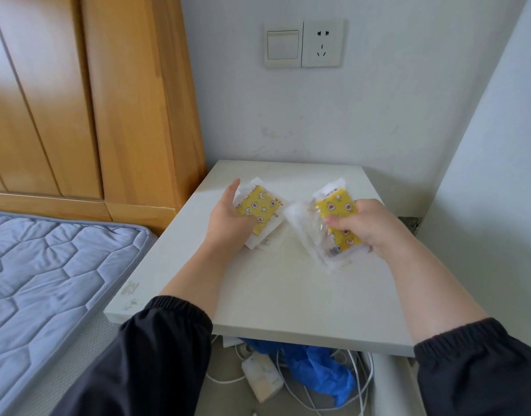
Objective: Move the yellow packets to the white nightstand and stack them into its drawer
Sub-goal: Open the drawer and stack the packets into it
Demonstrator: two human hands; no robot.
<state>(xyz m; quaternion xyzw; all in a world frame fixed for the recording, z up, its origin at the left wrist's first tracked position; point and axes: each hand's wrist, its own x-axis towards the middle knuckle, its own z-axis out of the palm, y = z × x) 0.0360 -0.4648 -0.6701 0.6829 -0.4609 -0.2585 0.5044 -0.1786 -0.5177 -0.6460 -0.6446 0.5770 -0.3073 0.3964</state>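
Two yellow packets with small cartoon prints and clear white-edged wrappers are over the white nightstand (pixel 288 295). My left hand (pixel 228 217) grips the left yellow packet (pixel 259 210), whose lower edge rests on the top near the middle. My right hand (pixel 366 226) pinches the right yellow packet (pixel 337 211), which is tilted and blurred, with loose clear wrapping hanging to its left. The two packets are apart. No drawer is visible from this angle.
A blue quilted mattress (pixel 48 289) lies to the left, with a wooden headboard (pixel 93 100) behind it. A wall switch and socket (pixel 303 45) sit above the nightstand. Below its front edge lie a blue plastic bag (pixel 318 373), white cables and a power strip (pixel 262 376).
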